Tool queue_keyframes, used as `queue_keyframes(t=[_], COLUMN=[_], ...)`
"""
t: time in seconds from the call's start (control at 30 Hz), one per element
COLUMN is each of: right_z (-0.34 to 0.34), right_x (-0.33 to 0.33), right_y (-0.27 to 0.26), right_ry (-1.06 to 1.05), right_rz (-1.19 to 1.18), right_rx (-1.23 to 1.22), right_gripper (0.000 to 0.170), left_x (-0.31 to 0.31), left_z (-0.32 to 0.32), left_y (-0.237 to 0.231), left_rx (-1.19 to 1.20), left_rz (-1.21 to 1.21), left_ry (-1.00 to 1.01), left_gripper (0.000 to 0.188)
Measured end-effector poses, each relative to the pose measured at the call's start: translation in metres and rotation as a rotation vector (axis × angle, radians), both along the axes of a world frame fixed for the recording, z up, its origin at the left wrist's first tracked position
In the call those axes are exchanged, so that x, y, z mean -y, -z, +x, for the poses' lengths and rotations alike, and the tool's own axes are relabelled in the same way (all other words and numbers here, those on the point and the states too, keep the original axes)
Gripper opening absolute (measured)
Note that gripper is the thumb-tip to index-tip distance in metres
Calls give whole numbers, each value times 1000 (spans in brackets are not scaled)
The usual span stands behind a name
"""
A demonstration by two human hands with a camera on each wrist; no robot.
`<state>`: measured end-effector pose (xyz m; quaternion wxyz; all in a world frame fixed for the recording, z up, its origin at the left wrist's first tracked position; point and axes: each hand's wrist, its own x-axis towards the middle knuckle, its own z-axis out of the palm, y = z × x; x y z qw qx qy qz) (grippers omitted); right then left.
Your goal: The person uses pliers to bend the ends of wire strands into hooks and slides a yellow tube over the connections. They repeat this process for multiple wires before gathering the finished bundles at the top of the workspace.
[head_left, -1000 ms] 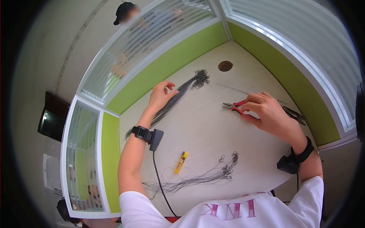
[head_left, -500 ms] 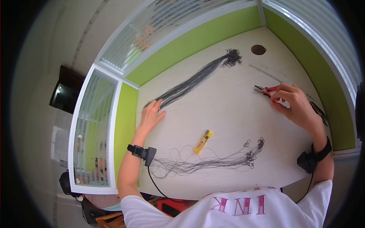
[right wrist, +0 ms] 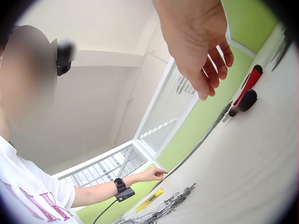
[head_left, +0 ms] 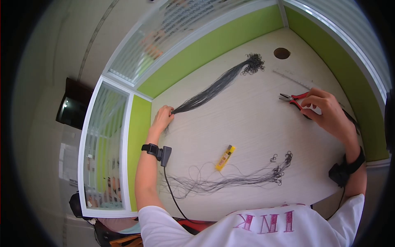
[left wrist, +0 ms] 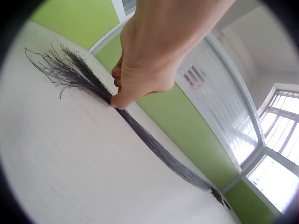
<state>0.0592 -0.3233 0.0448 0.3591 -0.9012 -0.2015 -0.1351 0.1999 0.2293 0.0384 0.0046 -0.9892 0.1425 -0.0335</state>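
In the left wrist view my left hand (left wrist: 147, 70) pinches a long bundle of thin dark strands (left wrist: 163, 156) near its frayed end, with thumb and fingers closed round it. The bundle runs across the white table to a cluster of small dark loops (head_left: 255, 64) at the far side. My right hand (head_left: 327, 111) is over red-handled pliers (head_left: 294, 98) at the right of the table. From the right wrist I see that hand's fingers (right wrist: 210, 77) loosely bent, apart from the pliers (right wrist: 247, 93), holding nothing.
A second, looser bunch of dark strands with looped ends (head_left: 230, 183) lies nearer my body, beside a small yellow packet (head_left: 225, 158). A clear ruler (head_left: 290, 78) and a round hole (head_left: 282, 53) are at the far right. Green-and-glass partitions (head_left: 205, 53) border the table.
My left hand has moved down along the strands to their frayed end and now pinches them, drawing the bundle narrower there. The right hand stays over the pliers. The head view has shifted.
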Motion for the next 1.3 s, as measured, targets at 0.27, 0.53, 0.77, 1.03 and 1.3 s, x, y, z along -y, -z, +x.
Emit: queue_keyframes(t=[0.27,0.53,0.77,1.03,1.3], right_z=[3,6,6,4,3], right_x=[1,4,6,8,7], right_y=[4,10,11,8,8], right_ry=[30,39,29,20,15], right_rz=[0,-30,-42,-90,-66], right_rx=[-27,-61,-41,6,21], right_gripper=[10,11,13,12,11], left_x=[0,-14,-14,1,-4], left_z=[23,61,66,47,44], left_y=[1,9,13,3,1], left_rx=[-9,152,198,159,160], left_rz=[24,83,95,3,48], left_ry=[15,17,22,-95,-88], left_gripper=[11,7,10,23,19])
